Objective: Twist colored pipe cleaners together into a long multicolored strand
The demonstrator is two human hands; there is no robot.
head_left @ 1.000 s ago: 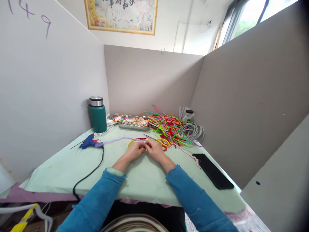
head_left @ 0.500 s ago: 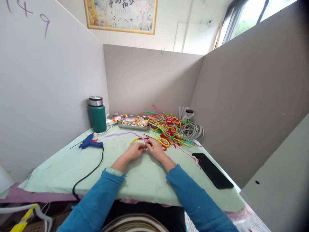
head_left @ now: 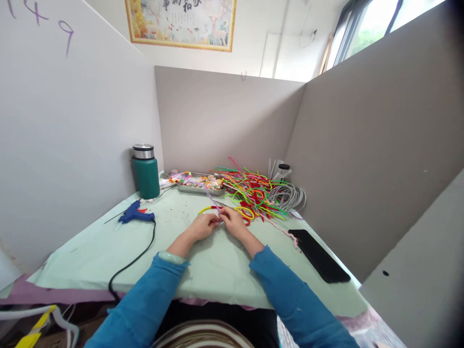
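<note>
Between my two hands is a fuzzy purple pipe cleaner [head_left: 211, 197], pinched at its near end, with the free length rising away toward the metal tray. My left hand [head_left: 203, 226] is closed, thumb and fingers pressed on the stem. Right against it, my right hand [head_left: 233, 223] is closed on the same pipe cleaner from the other side. The pinched part itself is mostly hidden by fingertips. Just beyond the hands lie scissors with yellow and red handles [head_left: 246, 212]. A yellow and red curved piece [head_left: 207, 209] lies behind the left fingers.
A blue glue gun [head_left: 136, 212] with a black cord lies left, near a green bottle [head_left: 146, 174]. Behind are a metal tray [head_left: 201, 191] of small parts, a heap of coloured pipe cleaners [head_left: 250, 186] and a grey coil [head_left: 288, 197]. A black phone-like slab [head_left: 321, 256] lies right.
The purple pipe cleaner's free length has swung from lying out to the left to pointing up and away over the tray. Both hands stay almost in place, still pinching.
</note>
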